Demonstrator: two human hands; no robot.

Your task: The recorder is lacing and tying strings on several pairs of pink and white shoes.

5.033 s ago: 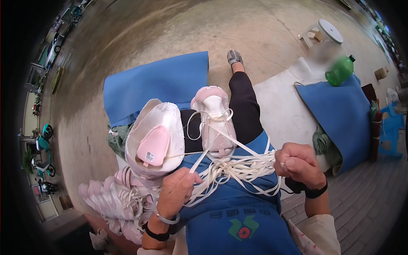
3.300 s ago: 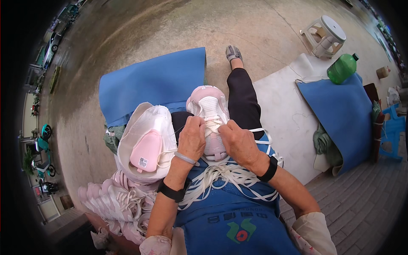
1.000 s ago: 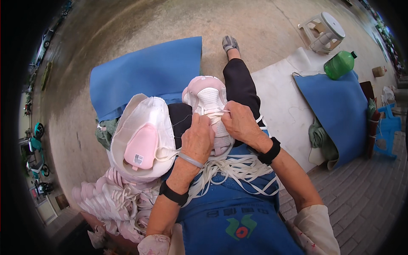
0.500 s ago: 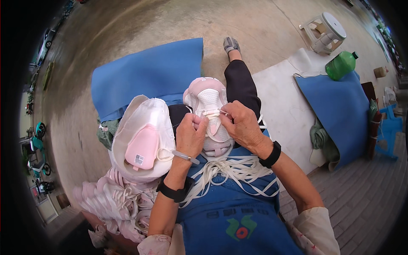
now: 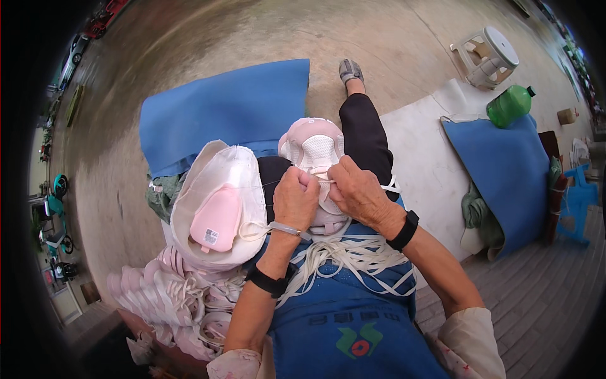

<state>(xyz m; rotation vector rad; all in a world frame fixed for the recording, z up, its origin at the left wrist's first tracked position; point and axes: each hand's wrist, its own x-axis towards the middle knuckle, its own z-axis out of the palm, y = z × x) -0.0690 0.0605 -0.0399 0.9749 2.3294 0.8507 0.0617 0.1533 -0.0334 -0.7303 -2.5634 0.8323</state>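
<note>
On my lap lies a pink and white sneaker [image 5: 319, 146], its toe pointing away from me. My left hand [image 5: 295, 201] is closed in a fist over the lacing area, pinching a white shoelace [image 5: 324, 181]. Just across from it, my right hand [image 5: 361, 194] is closed on the same lace, which spans the small gap between my fingers. Its ends are hidden in my hands. Below the shoe, a loose bundle of white laces [image 5: 344, 259] spreads over my blue apron [image 5: 328, 316].
At left, a white tub-like holder [image 5: 255, 189] contains a pink pad [image 5: 216, 216]; below it are several stacked pink shoes [image 5: 167, 297]. Blue mats [image 5: 221, 104] lie ahead and at right. A green bottle [image 5: 509, 106], a white stool [image 5: 489, 57] and a blue stool [image 5: 573, 205] stand farther right.
My left hand has curled tighter and turned knuckles-up, and my right fingers have closed down nearer the shoe. The lace is drawn between them. The whole view has shifted slightly.
</note>
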